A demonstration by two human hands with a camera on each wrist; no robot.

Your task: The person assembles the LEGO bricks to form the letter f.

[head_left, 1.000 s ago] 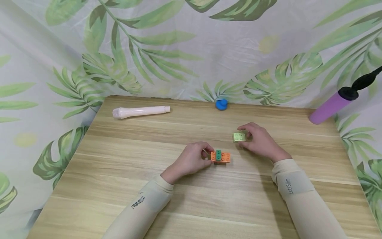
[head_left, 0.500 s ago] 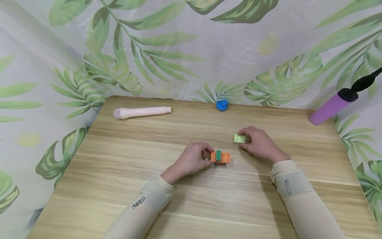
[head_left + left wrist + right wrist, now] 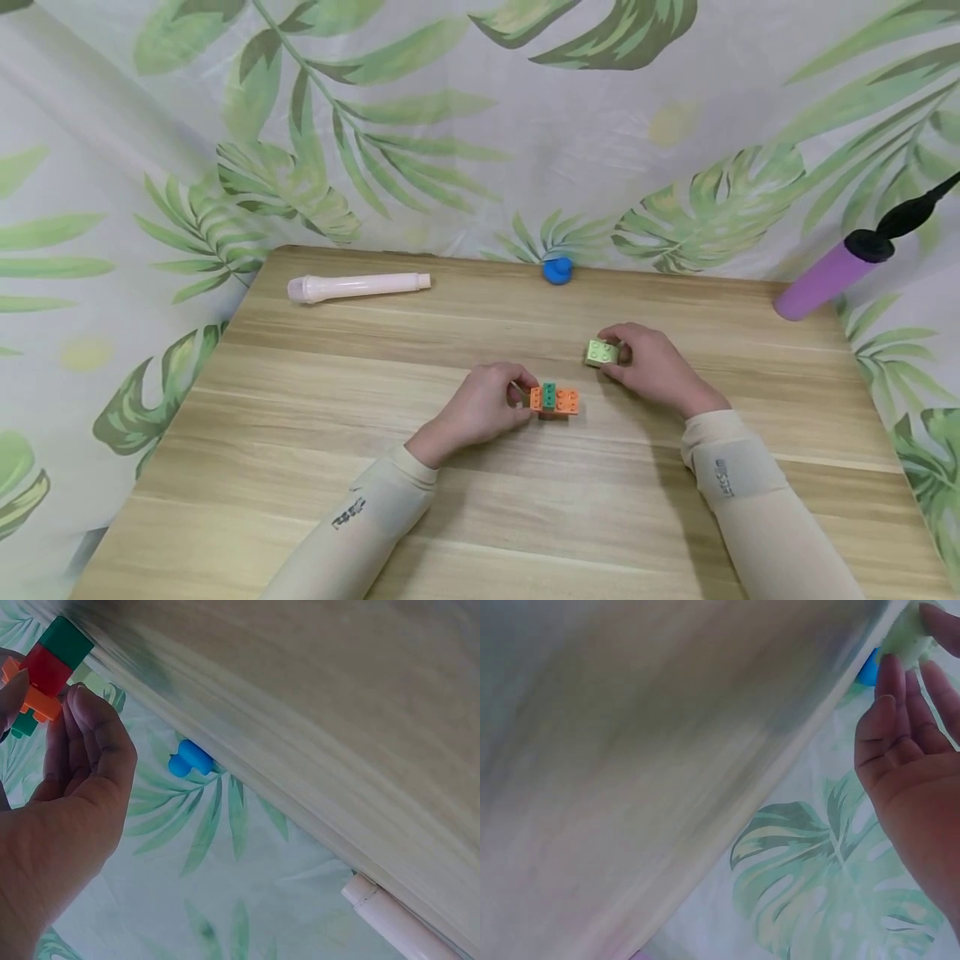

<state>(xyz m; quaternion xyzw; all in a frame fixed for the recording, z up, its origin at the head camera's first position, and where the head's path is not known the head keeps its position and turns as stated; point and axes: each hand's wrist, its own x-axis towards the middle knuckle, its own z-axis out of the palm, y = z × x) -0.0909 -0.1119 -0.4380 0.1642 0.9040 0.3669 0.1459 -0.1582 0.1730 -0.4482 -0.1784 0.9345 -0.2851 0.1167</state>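
Note:
My left hand (image 3: 483,402) pinches a small stack of toy building bricks (image 3: 567,402) at its left end. Orange pieces with a narrow green brick across them form its top. Lower down, the left wrist view shows a red brick (image 3: 47,670) and a dark green brick (image 3: 66,642), the latter closest to the table. To the right and a little farther back, my right hand (image 3: 648,364) holds a light green brick (image 3: 601,352) between thumb and fingers, studs up. That brick (image 3: 906,635) is partly covered by fingers in the right wrist view.
Along the back of the wooden table (image 3: 480,517) lie a pale pink toy microphone (image 3: 360,287) and a small blue rubber duck (image 3: 557,270). A purple cylinder with a black top (image 3: 828,279) stands at the back right. Leaf-patterned cloth (image 3: 450,125) hangs behind the table.
My right thumb and fingers have closed in on the light green brick, which has turned slightly. My left hand keeps its hold on the brick stack. The head view has tilted a little.

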